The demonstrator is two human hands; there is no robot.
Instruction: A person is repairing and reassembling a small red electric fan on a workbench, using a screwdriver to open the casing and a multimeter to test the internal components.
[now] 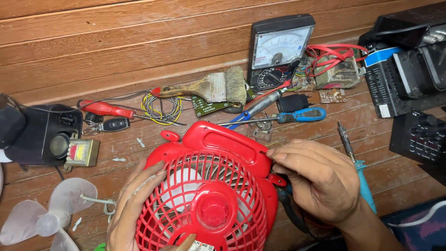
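Near the front of the wooden tabletop (116, 51) a red fan (209, 186) lies grille up. Left hand (134, 209) cups its rim, steadying it; right hand (316, 179), curled, pinches something small at the fan's handle edge.

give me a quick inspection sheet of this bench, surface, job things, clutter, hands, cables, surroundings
surface: brown wooden plank bench, scuffed, with small white scraps.
job's things: red plastic fan with grille guard facing up and a carry handle at its top.
clutter: paint brush, red-handled screwdriver, blue-handled scissors, analog multimeter, soldering iron, car key fob, green circuit board, clear fan blade.
grippers: left hand grips the grille's edge; right hand pinches at the handle's right end.
cables: yellow wire coil; red wires.
surroundings: black speaker left, black electronic units right.
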